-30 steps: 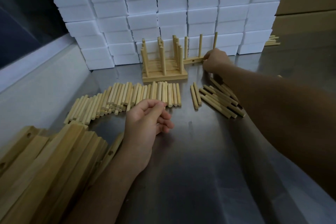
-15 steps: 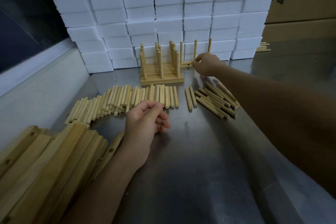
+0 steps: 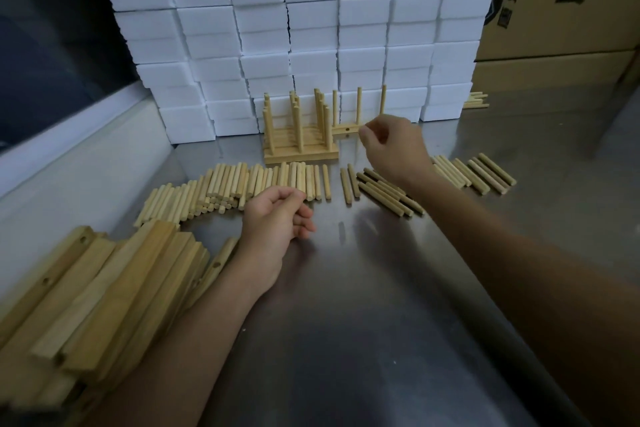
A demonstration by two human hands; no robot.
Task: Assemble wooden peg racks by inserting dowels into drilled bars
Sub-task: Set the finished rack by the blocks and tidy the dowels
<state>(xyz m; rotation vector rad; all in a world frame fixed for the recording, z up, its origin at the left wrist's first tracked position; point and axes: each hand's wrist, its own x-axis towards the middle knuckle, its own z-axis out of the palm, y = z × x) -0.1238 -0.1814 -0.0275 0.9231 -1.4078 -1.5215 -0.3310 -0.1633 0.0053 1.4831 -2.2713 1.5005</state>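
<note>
The right hand [image 3: 393, 146] hung loosely curled and empty beside the pegged bar [image 3: 346, 129]; the left hand [image 3: 277, 218] too. A careless brush could topple its dowels [image 3: 359, 107].

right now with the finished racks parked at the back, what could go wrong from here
The newest rack stands alone on a narrow bar beside the right hand, so a knock could tip it. The loose dowels lie in an uneven row near the left hand and may roll or scatter if the wrist sweeps them. The drilled bars are heaped loosely at the left and could slide.
</note>
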